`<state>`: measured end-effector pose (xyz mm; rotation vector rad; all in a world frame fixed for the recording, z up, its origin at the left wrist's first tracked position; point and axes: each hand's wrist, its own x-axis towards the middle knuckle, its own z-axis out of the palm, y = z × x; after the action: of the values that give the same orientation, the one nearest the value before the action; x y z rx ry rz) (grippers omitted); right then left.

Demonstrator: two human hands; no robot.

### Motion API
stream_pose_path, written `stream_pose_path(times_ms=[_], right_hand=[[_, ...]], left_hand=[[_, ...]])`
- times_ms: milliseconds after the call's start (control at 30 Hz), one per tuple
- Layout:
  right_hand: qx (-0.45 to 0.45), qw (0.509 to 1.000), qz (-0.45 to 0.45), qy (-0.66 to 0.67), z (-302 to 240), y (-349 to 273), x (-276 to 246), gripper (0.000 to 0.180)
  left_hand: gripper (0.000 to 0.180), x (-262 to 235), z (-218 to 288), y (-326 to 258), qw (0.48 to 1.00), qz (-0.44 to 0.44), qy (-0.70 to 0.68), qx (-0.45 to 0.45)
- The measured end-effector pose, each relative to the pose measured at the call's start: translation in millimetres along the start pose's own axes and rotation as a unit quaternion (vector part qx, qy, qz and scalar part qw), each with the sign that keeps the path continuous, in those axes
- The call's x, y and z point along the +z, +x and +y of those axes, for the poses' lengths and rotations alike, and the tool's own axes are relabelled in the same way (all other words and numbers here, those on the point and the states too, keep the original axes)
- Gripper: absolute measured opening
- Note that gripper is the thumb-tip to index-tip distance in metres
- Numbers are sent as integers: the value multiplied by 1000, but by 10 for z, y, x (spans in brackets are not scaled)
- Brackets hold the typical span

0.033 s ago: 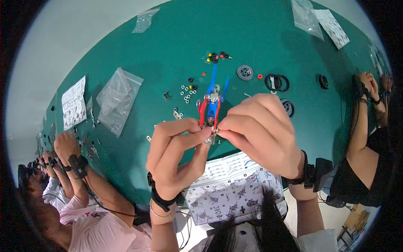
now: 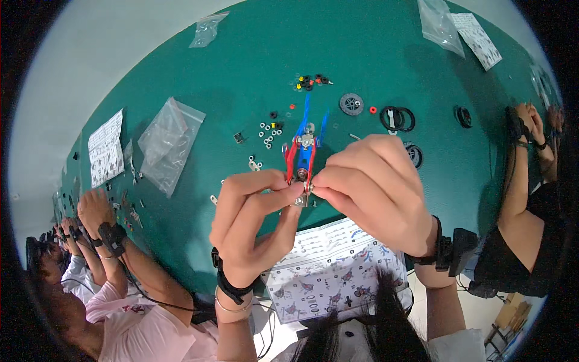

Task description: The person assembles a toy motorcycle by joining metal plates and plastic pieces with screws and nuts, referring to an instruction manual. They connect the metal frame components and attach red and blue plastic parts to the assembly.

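Note:
A small model of red and blue strips [image 2: 305, 158] joined by metal brackets and screws is held up over the table in front of me. My left hand [image 2: 250, 223] pinches its near end, the thumb and fingertips pressed around a metal bracket [image 2: 300, 201]. From the other side my right hand [image 2: 380, 193] closes thumb and forefinger on a small metal fastener at the model's right side; the fingertips hide most of it. Two long blue strips [image 2: 307, 111] stick out at the model's far end.
Beyond the model lie nuts [image 2: 269, 136], black, yellow and red small parts [image 2: 310, 82], a grey wheel [image 2: 351, 104] and black rings [image 2: 398, 119]. A clear plastic bag [image 2: 172, 146] lies left. An instruction sheet [image 2: 335, 271] lies at the near edge. Other people sit at both sides.

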<state>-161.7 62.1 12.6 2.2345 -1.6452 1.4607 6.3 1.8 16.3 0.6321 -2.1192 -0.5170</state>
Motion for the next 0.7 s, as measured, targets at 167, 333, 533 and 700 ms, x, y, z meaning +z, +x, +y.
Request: stream_pose_path(times_ms=[167,333,533,700], right_hand=[[-42,998,-44,-31,68,-23,-24,24],[82,991,-77,75,-4,18,-24,16],[351,819,-124,437,-1,-2,-3,13],[465,675,-125,558,-20,13,15,11]], left_hand=[[30,33,-25,-11,1000,-1,-2,8],[31,49,-41,-32,997,22,47,50],[28,46,4,-22,991,43,80,101],[26,67,-18,-25,993,53,70,76]])
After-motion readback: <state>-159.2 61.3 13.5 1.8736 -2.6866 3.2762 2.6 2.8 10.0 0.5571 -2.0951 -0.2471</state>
